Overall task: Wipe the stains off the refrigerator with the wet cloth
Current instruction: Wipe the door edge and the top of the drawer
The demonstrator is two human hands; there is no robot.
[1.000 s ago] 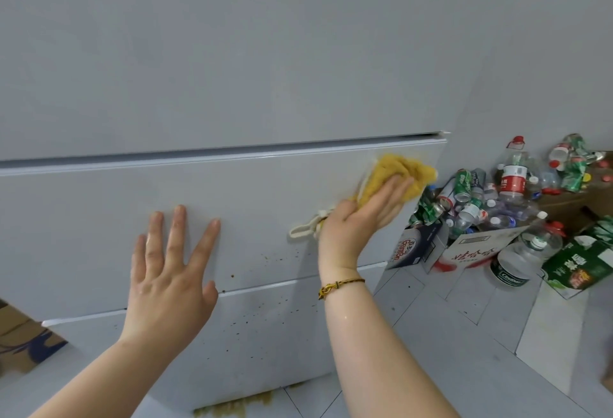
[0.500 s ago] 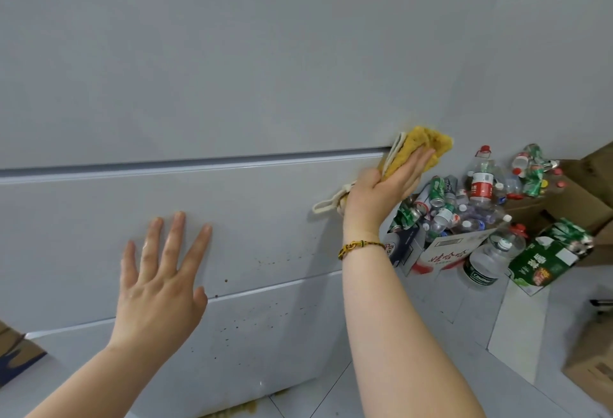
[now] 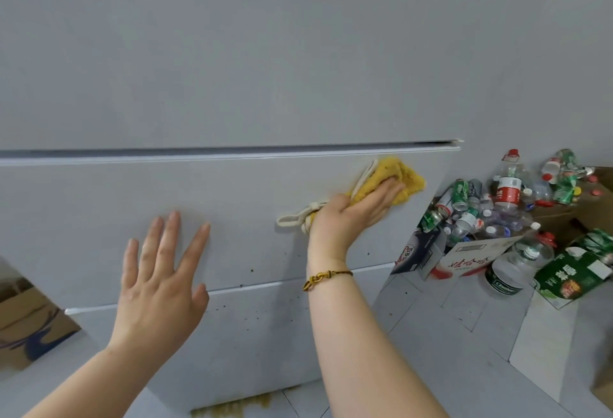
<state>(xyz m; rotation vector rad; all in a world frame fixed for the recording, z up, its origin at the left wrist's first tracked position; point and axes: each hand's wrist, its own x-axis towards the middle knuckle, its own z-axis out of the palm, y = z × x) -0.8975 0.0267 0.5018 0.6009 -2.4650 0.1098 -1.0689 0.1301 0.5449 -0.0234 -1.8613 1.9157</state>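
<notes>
From the head view, the grey refrigerator [image 3: 232, 53] fills most of the scene, with a seam running across it between the upper door and the drawer fronts below. The right hand [image 3: 351, 215] lies flat on the upper drawer front, its grip released, with straight fingers pressing the yellow wet cloth [image 3: 398, 175] against the panel just under the seam. The cloth sticks out past the fingertips toward 2 o'clock, and its pale cord loop [image 3: 295, 217] trails out at 9 o'clock of the wrist. A braided bracelet [image 3: 326, 276] circles that wrist. The left hand [image 3: 159, 278] is spread against the same drawer front — grip released, fingers apart, holding nothing. Small brown stains [image 3: 252, 270] speckle the panel between the two arms and the drawer below. At 6 o'clock a yellowish spill [image 3: 232, 411] lies on the tiled floor [image 3: 464, 334] at the refrigerator's foot. Toward 3 o'clock, a cardboard box [image 3: 471, 258] heaped with plastic bottles [image 3: 507, 185] stands on the floor — a green carton [image 3: 574, 271] just beside it.
</notes>
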